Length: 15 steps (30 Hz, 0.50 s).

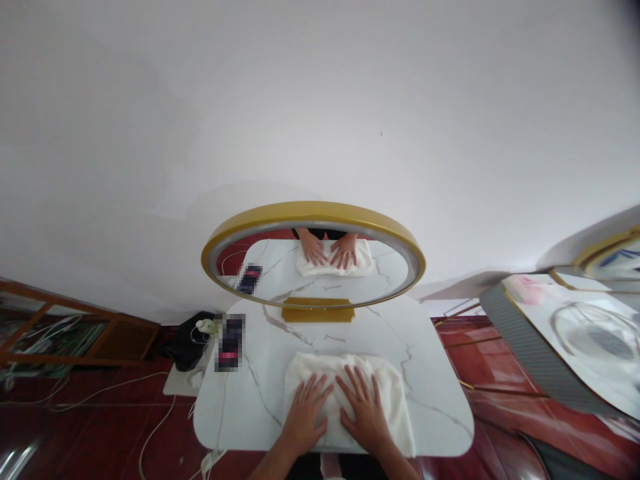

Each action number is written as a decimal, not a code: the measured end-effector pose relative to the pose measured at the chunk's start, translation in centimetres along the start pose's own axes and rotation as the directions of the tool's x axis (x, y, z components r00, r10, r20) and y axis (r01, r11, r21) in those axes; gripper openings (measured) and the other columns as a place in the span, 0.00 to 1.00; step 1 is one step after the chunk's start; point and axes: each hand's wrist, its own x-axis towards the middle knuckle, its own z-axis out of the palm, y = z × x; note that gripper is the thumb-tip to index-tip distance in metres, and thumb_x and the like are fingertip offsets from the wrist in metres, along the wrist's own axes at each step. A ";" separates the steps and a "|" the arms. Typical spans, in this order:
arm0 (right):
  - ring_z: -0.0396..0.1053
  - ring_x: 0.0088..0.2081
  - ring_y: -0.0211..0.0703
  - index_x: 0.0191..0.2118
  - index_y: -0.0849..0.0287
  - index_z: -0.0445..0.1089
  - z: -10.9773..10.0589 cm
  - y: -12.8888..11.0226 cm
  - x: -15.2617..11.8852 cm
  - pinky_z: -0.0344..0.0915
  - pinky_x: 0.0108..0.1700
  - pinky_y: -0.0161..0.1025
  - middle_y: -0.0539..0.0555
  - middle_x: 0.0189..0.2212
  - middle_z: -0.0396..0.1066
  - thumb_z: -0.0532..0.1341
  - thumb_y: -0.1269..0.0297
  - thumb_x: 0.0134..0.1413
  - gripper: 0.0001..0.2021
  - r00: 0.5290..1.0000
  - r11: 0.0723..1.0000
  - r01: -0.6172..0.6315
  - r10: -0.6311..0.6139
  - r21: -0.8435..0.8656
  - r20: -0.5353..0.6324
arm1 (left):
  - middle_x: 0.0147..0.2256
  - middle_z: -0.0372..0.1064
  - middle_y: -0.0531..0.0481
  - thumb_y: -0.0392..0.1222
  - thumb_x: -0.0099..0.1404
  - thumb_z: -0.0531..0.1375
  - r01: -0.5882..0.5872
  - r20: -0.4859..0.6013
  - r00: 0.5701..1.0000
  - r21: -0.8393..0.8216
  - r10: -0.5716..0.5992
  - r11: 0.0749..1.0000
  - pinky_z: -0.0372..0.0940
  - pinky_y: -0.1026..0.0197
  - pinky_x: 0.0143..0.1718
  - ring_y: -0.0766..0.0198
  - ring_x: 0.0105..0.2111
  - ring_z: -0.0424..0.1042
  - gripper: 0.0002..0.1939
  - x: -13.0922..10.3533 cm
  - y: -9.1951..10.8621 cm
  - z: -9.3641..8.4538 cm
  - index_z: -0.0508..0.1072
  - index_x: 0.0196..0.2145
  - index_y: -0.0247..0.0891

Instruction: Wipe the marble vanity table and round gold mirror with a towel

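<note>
The white cloth (390,387) lies spread on the table (435,373), at its near edge in the middle, a little rumpled, with one corner reaching the edge on the right. Both hands lie on it palm down, side by side and apart, the forearms coming in from the near edge and slanting inward. The left hand (304,415) points away and slightly to the right; its fingers are spread and nearly straight, resting on the cloth, the thumb turned toward the right hand (366,417). That hand points away and slightly to the left, its fingers fanned wider, its thumb turned toward the left one. Neither grips anything. Beyond the cloth stands a mirror (313,212) on a gold base (318,312), reflecting both hands and the cloth. A blurred dark object (230,343) lies at the table's left edge, near a black bag (187,341).
</note>
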 end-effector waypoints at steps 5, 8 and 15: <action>0.41 0.65 0.55 0.65 0.41 0.41 -0.8 6.3 -5.1 0.32 0.61 0.64 0.48 0.66 0.40 0.51 0.54 0.56 0.32 0.993 0.995 -0.089 0.085 -0.049 -0.076 | 0.66 0.26 0.62 0.40 0.55 0.58 -0.085 0.114 0.989 -0.082 0.094 0.993 0.36 0.41 0.63 0.51 0.66 0.32 0.45 3.2 4.8 1.9 0.38 0.64 0.57; 0.42 0.65 0.54 0.64 0.41 0.42 -1.0 10.0 -8.3 0.33 0.62 0.63 0.49 0.65 0.43 0.50 0.54 0.57 0.30 0.970 0.974 -0.213 0.201 -0.081 -0.139 | 0.66 0.25 0.62 0.45 0.56 0.59 -0.152 0.173 0.969 -0.143 0.176 0.978 0.36 0.42 0.64 0.51 0.66 0.30 0.44 5.7 8.0 3.5 0.38 0.64 0.57; 0.39 0.65 0.53 0.65 0.42 0.41 -2.2 14.7 -9.2 0.33 0.62 0.62 0.47 0.66 0.41 0.48 0.54 0.58 0.29 0.947 0.951 -0.296 0.281 -0.084 -0.156 | 0.67 0.25 0.62 0.44 0.58 0.57 -0.177 0.177 0.964 -0.124 0.198 0.976 0.34 0.42 0.64 0.51 0.66 0.30 0.42 10.5 12.0 4.7 0.39 0.64 0.57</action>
